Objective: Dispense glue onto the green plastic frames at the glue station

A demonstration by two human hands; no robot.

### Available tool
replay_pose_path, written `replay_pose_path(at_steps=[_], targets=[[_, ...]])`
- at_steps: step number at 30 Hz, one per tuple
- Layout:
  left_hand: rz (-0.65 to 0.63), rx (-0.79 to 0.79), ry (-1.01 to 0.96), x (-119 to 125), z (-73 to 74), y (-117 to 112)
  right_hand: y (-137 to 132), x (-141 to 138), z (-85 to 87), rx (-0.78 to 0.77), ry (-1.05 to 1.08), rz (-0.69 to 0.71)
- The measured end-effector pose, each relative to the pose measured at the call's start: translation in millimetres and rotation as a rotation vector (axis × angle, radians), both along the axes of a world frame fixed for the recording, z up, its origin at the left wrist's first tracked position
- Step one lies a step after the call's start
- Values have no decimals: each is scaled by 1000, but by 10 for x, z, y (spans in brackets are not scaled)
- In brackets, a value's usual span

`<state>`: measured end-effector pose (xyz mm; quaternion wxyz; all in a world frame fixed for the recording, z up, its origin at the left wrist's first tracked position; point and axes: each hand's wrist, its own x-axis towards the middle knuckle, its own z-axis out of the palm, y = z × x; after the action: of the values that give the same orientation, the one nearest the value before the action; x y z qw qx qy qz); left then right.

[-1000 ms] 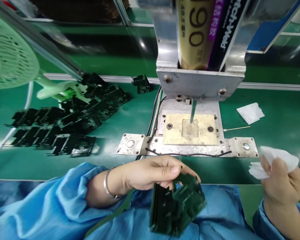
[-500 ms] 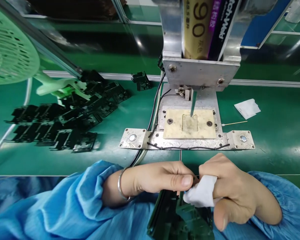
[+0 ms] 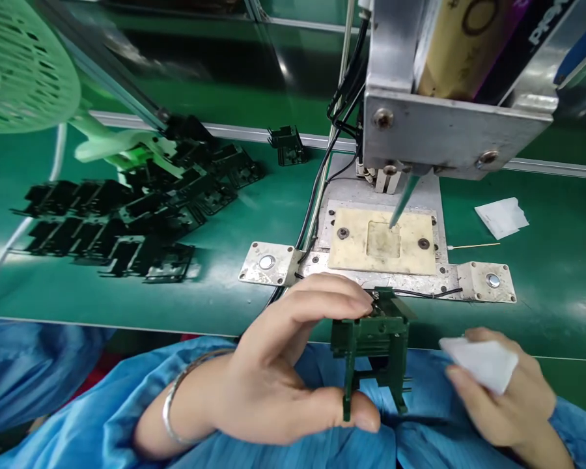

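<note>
The left hand [image 3: 268, 381] pinches a dark green housing [image 3: 378, 345] between thumb and fingers; a slack thumb could drop it. Rightward, the right hand [image 3: 515, 404] holds white tissue [image 3: 486, 361] that might snag. Beyond both, I'd mind bumping that nozzle [image 3: 404, 198].

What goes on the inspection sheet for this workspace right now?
Surface: green benchtop, glossy.
Job's things: green plastic housing, held wipe, cream fixture plate beneath a nozzle.
Clutter: loose wipe and cotton swab, right of the plate; dark housings clustered left.
Hands: left hand grips the green plastic housing between fingers and thumb; right hand holds the held wipe, apart from the housing.
Cables: black cables left of the cartridge; white cable at far left.
Surroundings: green fan.
</note>
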<state>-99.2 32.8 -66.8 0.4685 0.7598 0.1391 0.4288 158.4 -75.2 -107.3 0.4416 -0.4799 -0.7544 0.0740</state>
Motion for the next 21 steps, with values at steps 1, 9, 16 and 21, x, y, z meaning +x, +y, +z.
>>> replay_pose_path(at_steps=[1,9,16,21], targets=[[5,15,-1,1,-10,-20,30,-79,69,-15,-7,16],[-14,6,15,39,-1,-53,216,-489,167,75,-14,222],[85,47,-92,101,-94,-74,262,-617,129,98,-197,158],[187,45,-163,202,-132,-125,370,-666,251,104,-261,108]])
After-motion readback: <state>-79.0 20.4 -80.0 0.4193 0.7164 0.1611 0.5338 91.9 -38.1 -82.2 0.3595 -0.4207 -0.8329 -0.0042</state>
